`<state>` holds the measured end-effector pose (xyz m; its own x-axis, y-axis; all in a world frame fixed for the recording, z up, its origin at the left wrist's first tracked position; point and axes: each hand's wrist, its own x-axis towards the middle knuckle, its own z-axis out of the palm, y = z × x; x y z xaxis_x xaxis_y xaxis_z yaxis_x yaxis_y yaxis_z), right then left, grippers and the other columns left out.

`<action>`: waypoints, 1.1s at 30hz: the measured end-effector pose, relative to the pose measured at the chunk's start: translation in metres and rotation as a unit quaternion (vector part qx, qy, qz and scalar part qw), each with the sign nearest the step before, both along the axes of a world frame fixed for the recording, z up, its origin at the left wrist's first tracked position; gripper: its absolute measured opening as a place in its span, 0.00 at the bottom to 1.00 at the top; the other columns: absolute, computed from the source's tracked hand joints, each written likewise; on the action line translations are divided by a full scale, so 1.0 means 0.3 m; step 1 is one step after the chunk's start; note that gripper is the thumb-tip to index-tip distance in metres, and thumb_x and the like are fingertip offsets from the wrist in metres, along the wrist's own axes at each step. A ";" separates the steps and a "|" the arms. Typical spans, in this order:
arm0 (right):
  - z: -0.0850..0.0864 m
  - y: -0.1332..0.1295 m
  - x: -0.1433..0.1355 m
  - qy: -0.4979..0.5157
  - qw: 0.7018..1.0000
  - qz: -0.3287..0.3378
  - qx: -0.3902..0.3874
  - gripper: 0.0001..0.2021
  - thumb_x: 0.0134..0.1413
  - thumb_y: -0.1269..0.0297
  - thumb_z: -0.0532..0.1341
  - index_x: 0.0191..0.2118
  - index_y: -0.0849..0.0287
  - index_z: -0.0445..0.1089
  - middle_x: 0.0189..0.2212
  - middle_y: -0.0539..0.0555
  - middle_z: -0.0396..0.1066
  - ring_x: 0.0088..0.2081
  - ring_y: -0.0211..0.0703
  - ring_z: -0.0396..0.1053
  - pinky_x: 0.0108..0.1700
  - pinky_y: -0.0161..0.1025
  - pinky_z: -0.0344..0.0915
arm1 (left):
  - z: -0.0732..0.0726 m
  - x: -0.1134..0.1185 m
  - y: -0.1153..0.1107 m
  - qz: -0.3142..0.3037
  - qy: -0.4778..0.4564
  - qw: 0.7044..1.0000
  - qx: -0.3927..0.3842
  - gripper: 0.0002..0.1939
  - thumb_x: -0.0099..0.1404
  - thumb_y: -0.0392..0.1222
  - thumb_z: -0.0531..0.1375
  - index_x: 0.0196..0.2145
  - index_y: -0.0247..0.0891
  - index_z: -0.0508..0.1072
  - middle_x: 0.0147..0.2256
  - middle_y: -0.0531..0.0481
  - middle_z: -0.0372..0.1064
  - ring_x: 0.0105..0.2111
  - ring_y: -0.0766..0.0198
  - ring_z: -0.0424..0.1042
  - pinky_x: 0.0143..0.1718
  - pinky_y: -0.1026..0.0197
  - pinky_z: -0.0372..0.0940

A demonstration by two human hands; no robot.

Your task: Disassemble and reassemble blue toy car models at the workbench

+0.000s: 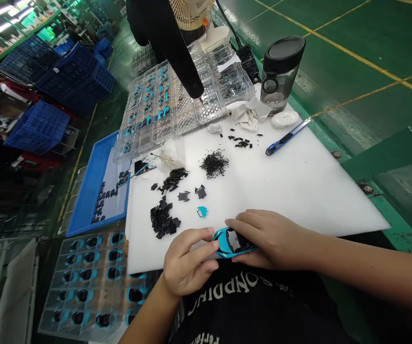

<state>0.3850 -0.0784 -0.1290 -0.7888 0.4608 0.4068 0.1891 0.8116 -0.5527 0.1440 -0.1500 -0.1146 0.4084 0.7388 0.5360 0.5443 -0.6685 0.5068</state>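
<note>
Low at the front edge of the white board (263, 186), a blue toy car (224, 242) with a dark interior is held between both hands. My left hand (191, 260) has its fingertips on the car's left end. Wrapped over its other end is my right hand (266, 239), which hides part of the body. Just beyond the car lies a small blue car part (202, 211). Two dark flat pieces, one a black part (200, 191) and the other a grey part (183, 196), rest farther up the board.
Piles of black parts (163, 219) and tiny black screws (214, 164) lie on the board. A blue utility knife (287, 137), a bottle (281, 76) and clear compartment trays (177, 95) stand beyond. An electric screwdriver (180, 52) hangs above. Left are a blue tray (79, 210) and a tray of car bodies (98, 291).
</note>
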 end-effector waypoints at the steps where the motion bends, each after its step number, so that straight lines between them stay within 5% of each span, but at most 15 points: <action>1: 0.001 0.001 -0.001 -0.002 1.000 -0.002 0.007 0.26 0.61 0.53 0.60 0.54 0.72 0.62 0.37 0.63 0.71 0.35 0.52 0.69 0.34 0.46 0.69 | -0.002 -0.002 0.002 0.008 -0.001 1.000 -0.010 0.19 0.68 0.46 0.58 0.54 0.37 0.70 0.51 0.38 0.68 0.44 0.58 0.73 0.41 0.56 0.73; 5: 0.004 -0.002 -0.003 -0.016 0.998 0.004 0.054 0.25 0.65 0.52 0.55 0.53 0.72 0.62 0.36 0.63 0.71 0.33 0.51 0.68 0.33 0.45 0.68 | 0.015 0.014 0.042 0.017 0.017 0.995 -0.100 0.38 0.58 0.64 0.61 0.59 0.36 0.63 0.45 0.39 0.71 0.39 0.58 0.74 0.40 0.55 0.72; 8: 0.007 -0.007 -0.005 -0.021 0.996 0.012 0.088 0.23 0.66 0.54 0.54 0.52 0.73 0.63 0.35 0.63 0.71 0.32 0.51 0.67 0.31 0.45 0.66 | 0.045 0.038 0.081 -0.025 0.076 0.983 -0.162 0.34 0.57 0.68 0.59 0.49 0.35 0.68 0.35 0.45 0.73 0.33 0.60 0.73 0.35 0.58 0.69; 12: 0.014 -0.013 -0.007 -0.025 0.995 0.028 0.097 0.24 0.66 0.54 0.55 0.53 0.75 0.63 0.34 0.62 0.70 0.32 0.51 0.67 0.32 0.45 0.66 | 0.070 0.059 0.109 -0.050 0.156 0.972 -0.168 0.33 0.61 0.72 0.50 0.32 0.35 0.69 0.22 0.51 0.63 0.22 0.64 0.62 0.24 0.60 0.56; 17: 0.021 -0.014 -0.005 -0.027 0.995 0.030 0.096 0.24 0.67 0.54 0.51 0.53 0.75 0.63 0.34 0.62 0.70 0.32 0.50 0.67 0.32 0.45 0.66 | 0.071 0.064 0.118 -0.066 0.188 0.973 -0.120 0.31 0.63 0.70 0.48 0.23 0.38 0.60 0.19 0.54 0.55 0.20 0.67 0.53 0.22 0.59 0.46; 33: 0.013 -0.016 -0.002 -0.021 0.994 0.045 0.099 0.26 0.68 0.54 0.49 0.55 0.77 0.62 0.34 0.62 0.69 0.33 0.50 0.66 0.33 0.44 0.65 | 0.070 0.072 0.112 -0.087 0.161 0.978 -0.105 0.27 0.68 0.64 0.47 0.22 0.39 0.58 0.19 0.55 0.51 0.20 0.67 0.49 0.23 0.59 0.46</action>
<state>0.3844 -0.0833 -0.1250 -0.8413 0.3029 0.4478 0.1313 0.9180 -0.3743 0.1657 -0.1162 -0.0936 0.6595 0.7237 0.2032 0.5861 -0.6643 0.4639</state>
